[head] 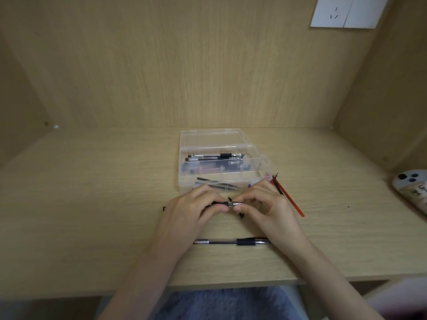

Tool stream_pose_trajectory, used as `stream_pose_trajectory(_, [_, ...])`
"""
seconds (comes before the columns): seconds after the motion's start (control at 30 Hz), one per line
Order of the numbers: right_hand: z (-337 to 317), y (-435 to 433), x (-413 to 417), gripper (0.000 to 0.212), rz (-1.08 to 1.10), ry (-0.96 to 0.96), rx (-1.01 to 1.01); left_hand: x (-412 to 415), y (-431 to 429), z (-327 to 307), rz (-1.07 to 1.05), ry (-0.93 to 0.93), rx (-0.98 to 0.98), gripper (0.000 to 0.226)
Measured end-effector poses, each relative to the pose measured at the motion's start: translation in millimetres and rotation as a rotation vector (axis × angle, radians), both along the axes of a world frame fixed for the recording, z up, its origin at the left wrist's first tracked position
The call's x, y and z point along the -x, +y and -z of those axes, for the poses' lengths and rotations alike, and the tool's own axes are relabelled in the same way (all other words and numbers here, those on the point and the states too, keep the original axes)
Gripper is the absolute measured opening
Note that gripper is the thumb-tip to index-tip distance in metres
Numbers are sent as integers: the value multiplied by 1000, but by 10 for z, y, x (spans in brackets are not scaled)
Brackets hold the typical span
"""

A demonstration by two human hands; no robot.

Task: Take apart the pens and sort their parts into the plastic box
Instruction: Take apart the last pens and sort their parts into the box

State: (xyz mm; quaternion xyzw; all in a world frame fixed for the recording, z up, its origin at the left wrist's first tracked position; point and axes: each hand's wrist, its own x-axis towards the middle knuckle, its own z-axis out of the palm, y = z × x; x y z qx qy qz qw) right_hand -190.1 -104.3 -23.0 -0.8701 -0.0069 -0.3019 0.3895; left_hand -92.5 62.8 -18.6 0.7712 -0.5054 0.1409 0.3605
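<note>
Both hands hold one black pen [227, 203] level above the desk, just in front of the clear plastic box [184, 176]. My left hand [191, 211] grips the pen's dark barrel. My right hand [263, 204] pinches its silver tip end. The open box holds whole pens in its rear compartment and thin refills in the front one. A second whole pen [231, 241] lies on the desk below my hands. A red refill [291, 199] and a dark one [278, 187] lie right of the box.
Small black pen bits [241, 215] lie on the desk under my hands, another [164, 208] left of my left wrist. A phone in a patterned case [413, 188] lies at the right edge. Wooden walls enclose the desk; a wall socket [346, 12] is at top right.
</note>
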Motion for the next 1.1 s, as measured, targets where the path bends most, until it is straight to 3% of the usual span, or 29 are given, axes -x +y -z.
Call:
stream_pose_trajectory(0.23, [-18,3,17,15,11,-16,26,15,-2,-18,-19,27,7,29])
stream_pose_trajectory(0.37, [-27,2,37,36,19,70,-64,14,-4,-20,-27,-22,-12,20])
stream_pose_trajectory(0.5, [-25,0,11,5,23,79,8,12,1,-23,-15,-19,-5,19])
stream_pose_trajectory(0.7, [-33,21,34,31,7,117,-114,5,-8,-12,-19,-4,22,17])
stream_pose_trajectory(0.87, [-18,10,19,7,2,121,-46,12,-7,-9,-16,-13,13,18])
stream_pose_trajectory(1.1, [-39,-4,57,11,85,86,-174,5,-1,-7,-96,25,63,17])
